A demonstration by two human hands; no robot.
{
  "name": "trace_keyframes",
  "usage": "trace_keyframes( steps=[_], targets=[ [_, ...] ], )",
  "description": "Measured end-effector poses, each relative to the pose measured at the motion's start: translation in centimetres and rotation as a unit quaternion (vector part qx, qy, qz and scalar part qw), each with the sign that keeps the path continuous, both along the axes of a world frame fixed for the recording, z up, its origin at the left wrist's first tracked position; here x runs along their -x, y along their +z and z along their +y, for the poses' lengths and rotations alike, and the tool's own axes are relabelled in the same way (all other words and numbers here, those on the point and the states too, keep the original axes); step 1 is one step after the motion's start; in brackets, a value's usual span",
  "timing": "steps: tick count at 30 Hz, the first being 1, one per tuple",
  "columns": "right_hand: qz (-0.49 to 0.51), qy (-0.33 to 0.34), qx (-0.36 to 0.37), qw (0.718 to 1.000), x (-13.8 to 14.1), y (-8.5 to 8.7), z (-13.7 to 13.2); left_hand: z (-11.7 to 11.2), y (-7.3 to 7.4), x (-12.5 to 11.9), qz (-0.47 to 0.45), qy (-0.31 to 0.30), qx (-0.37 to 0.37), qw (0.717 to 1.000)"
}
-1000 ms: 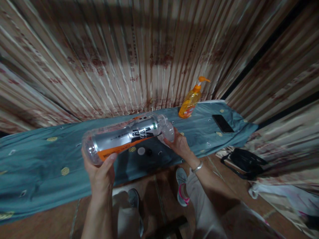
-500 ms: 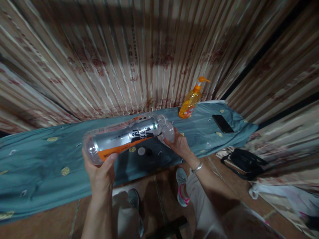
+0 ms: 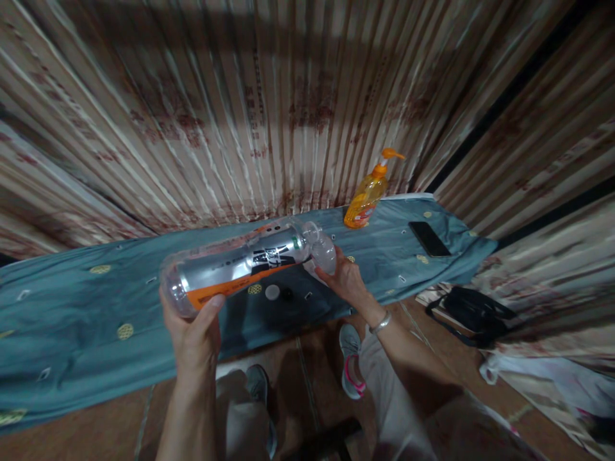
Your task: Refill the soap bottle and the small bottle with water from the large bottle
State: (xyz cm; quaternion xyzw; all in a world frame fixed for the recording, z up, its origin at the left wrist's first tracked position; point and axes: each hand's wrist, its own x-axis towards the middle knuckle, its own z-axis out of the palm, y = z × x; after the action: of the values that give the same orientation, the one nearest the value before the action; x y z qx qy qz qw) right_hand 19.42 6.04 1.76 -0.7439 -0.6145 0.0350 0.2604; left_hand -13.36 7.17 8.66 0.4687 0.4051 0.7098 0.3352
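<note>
My left hand [image 3: 195, 320] is wrapped round the base end of a large clear plastic bottle [image 3: 218, 262] with a silver and orange label. The bottle lies tilted in the air, its neck higher and pointing right. My right hand [image 3: 346, 276] grips a small clear plastic container [image 3: 324, 255] at the neck of the large bottle. Whether the two touch, and what flows between them, I cannot tell. Below the bottle, a white cap [image 3: 272, 292] and a small black cap-like piece [image 3: 287, 294] rest on the cloth.
A teal patterned cloth [image 3: 86, 307] covers the long surface. An orange pump bottle [image 3: 366, 200] stands at the back, with a black phone [image 3: 429, 239] to its right. Pleated curtains [image 3: 216, 115] hang behind. A black bag [image 3: 473, 310] sits at the lower right.
Almost nothing differs. The large bottle has turned very slightly in my left hand's hold, and my right hand keeps its place.
</note>
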Motion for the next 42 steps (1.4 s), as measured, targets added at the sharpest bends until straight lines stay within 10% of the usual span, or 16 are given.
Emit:
trace_keyframes(
  steps=[42],
  targets=[
    [0.031,-0.003,0.012,0.999,-0.1,0.5,0.2,-0.1,1.1,-1.6,-0.126,-0.051,0.048,0.99]
  ],
)
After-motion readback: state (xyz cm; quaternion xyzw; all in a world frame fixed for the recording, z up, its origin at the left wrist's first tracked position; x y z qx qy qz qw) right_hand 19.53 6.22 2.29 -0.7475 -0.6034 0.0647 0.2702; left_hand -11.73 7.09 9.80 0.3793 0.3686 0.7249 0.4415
